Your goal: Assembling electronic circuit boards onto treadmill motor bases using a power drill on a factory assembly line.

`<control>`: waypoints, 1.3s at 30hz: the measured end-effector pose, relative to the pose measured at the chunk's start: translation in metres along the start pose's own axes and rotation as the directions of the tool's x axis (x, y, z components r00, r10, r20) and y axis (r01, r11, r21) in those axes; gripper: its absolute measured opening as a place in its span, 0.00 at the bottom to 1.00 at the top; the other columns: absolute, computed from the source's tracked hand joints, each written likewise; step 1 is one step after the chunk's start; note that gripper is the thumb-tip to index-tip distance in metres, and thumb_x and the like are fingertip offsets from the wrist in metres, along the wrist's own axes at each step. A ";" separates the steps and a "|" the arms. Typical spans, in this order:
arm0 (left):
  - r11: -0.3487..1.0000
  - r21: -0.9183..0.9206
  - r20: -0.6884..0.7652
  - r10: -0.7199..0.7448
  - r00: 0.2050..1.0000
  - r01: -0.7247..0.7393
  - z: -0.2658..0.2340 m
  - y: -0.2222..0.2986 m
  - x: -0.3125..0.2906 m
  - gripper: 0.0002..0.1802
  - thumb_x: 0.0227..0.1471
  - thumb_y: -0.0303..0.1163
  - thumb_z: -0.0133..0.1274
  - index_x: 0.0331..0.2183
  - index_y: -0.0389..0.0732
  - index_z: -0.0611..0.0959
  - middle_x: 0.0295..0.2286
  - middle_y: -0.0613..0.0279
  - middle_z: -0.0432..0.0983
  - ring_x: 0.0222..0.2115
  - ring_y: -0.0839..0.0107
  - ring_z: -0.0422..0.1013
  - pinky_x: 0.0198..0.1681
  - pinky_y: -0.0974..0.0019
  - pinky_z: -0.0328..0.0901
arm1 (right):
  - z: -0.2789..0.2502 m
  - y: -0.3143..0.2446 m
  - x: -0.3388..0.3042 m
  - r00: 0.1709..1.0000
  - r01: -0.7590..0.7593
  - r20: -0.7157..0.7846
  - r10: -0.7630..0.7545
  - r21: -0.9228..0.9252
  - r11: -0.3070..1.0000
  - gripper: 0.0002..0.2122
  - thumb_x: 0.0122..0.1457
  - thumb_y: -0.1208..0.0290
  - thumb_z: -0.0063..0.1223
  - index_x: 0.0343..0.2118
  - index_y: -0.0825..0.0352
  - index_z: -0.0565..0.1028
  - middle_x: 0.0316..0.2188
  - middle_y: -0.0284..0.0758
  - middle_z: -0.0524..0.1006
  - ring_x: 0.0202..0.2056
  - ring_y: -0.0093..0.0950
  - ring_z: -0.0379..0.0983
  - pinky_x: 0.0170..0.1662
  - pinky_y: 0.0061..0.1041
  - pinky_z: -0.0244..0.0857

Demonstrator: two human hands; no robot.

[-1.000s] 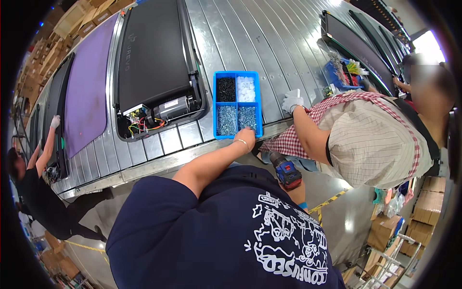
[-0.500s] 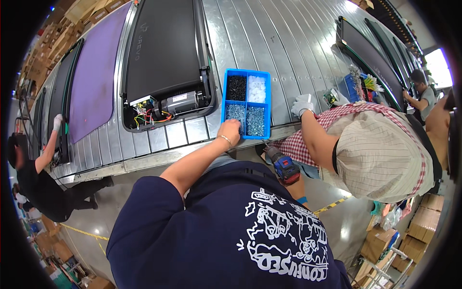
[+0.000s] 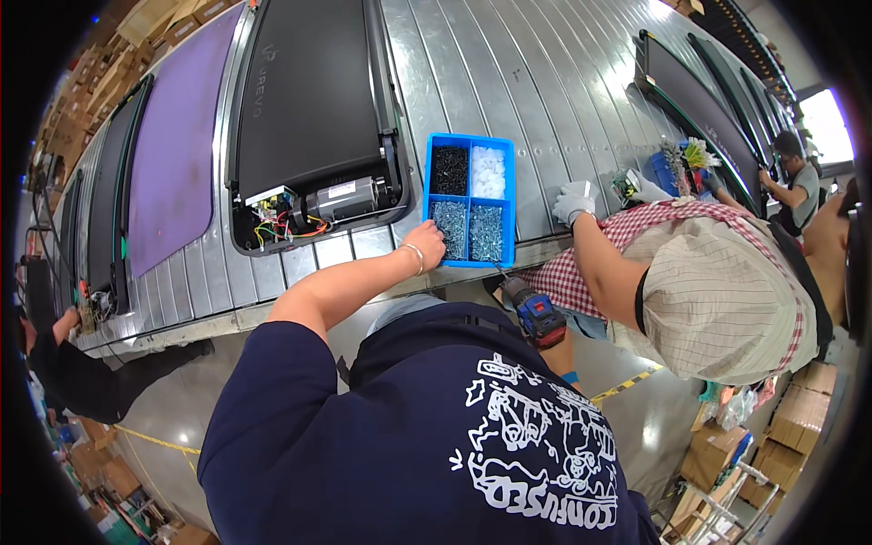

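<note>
A blue four-compartment tray (image 3: 507, 211) lies on the ribbed metal conveyor (image 3: 545, 82); it holds black, white and silver screws. My left hand (image 3: 425, 245), with a bracelet on the wrist, is at the tray's near left corner. Its fingers curl into the silver-screw compartment (image 3: 450, 227), and their tips are hidden. My right hand (image 3: 556, 352) is mostly hidden by my navy shirt. It grips a blue-and-black cordless drill (image 3: 531, 309) whose bit points at the tray's near edge.
A black treadmill (image 3: 309, 100) with its motor and wiring exposed (image 3: 309, 207) lies left of the tray, and a purple-covered one (image 3: 173, 145) lies beyond it. A co-worker's white-gloved hand (image 3: 572, 202) rests on the conveyor at right. Other people stand at far left (image 3: 54, 354) and far right (image 3: 799, 173).
My left hand slid left along the tray's near edge to its left corner. The drill came up closer to the tray. The co-worker's gloved hand stayed on the conveyor.
</note>
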State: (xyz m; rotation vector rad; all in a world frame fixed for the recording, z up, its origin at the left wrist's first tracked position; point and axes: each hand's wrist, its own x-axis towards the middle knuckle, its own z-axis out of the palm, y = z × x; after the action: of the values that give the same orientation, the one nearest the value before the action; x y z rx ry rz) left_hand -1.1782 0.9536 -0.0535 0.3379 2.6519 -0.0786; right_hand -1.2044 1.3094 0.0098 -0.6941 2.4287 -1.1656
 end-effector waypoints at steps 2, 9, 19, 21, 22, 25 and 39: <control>0.999 0.033 -0.275 0.004 0.961 0.005 0.000 0.002 -0.001 0.13 0.48 0.36 0.47 0.30 0.47 0.86 0.36 0.62 0.77 0.45 0.65 0.66 0.50 0.61 0.56 | 0.002 -0.001 -0.003 1.000 0.008 -0.028 -0.009 -0.056 0.998 0.18 0.38 0.67 0.68 0.34 0.66 0.77 0.29 0.42 0.80 0.33 0.42 0.77 0.37 0.34 0.70; 0.994 0.073 -0.092 -0.070 0.993 0.077 -0.005 0.001 0.003 0.14 0.49 0.36 0.46 0.30 0.47 0.86 0.34 0.63 0.79 0.46 0.65 0.66 0.54 0.56 0.54 | 0.011 -0.002 0.008 0.995 0.098 -0.004 -0.101 -0.232 0.968 0.18 0.39 0.68 0.68 0.34 0.67 0.77 0.28 0.42 0.79 0.32 0.41 0.77 0.37 0.34 0.71; 0.905 -0.406 -0.230 -0.239 0.943 0.130 0.032 0.018 -0.027 0.12 0.47 0.31 0.49 0.33 0.45 0.85 0.40 0.60 0.78 0.58 0.62 0.58 0.59 0.54 0.53 | 0.064 -0.051 0.113 0.997 -0.010 0.081 0.004 0.070 0.997 0.14 0.42 0.67 0.63 0.33 0.66 0.77 0.26 0.43 0.79 0.30 0.40 0.77 0.34 0.35 0.69; 0.808 -0.584 -0.206 -0.249 0.946 0.085 0.032 0.018 -0.035 0.13 0.45 0.28 0.51 0.35 0.44 0.85 0.42 0.60 0.77 0.60 0.63 0.55 0.58 0.57 0.57 | 0.082 -0.055 0.136 0.997 0.029 0.072 -0.034 0.074 0.997 0.13 0.42 0.68 0.62 0.32 0.66 0.77 0.26 0.43 0.79 0.30 0.39 0.77 0.34 0.34 0.68; 0.807 -0.583 -0.204 -0.255 0.945 0.092 0.037 0.018 -0.036 0.13 0.45 0.28 0.51 0.35 0.44 0.85 0.42 0.60 0.77 0.60 0.63 0.55 0.58 0.57 0.57 | 0.090 -0.060 0.147 0.997 0.015 0.069 -0.027 0.167 0.986 0.12 0.41 0.70 0.60 0.31 0.67 0.77 0.25 0.42 0.79 0.29 0.38 0.77 0.33 0.33 0.68; 0.753 -0.658 -0.272 -0.232 0.934 -0.004 0.054 0.018 -0.028 0.14 0.44 0.25 0.52 0.36 0.43 0.85 0.41 0.58 0.78 0.59 0.61 0.58 0.56 0.60 0.60 | 0.110 -0.060 0.177 0.995 -0.086 0.069 0.072 0.214 0.973 0.09 0.40 0.75 0.57 0.28 0.68 0.76 0.21 0.38 0.77 0.25 0.33 0.75 0.30 0.31 0.67; -0.795 -0.602 0.298 -0.315 0.901 -0.079 -0.008 -0.081 0.033 0.15 0.57 0.34 0.48 0.44 0.38 0.77 0.38 0.50 0.78 0.37 0.60 0.76 0.40 0.58 0.72 | 0.071 -0.068 0.159 0.997 0.066 -0.060 -0.049 0.321 0.945 0.10 0.40 0.78 0.57 0.29 0.67 0.74 0.21 0.30 0.76 0.22 0.23 0.73 0.24 0.26 0.66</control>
State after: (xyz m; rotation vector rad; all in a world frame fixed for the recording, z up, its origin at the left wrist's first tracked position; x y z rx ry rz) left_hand -1.2305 0.8834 -0.0610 -1.0879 1.0999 2.5587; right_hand -1.2794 1.1380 0.0043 -0.6415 2.1920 -1.5762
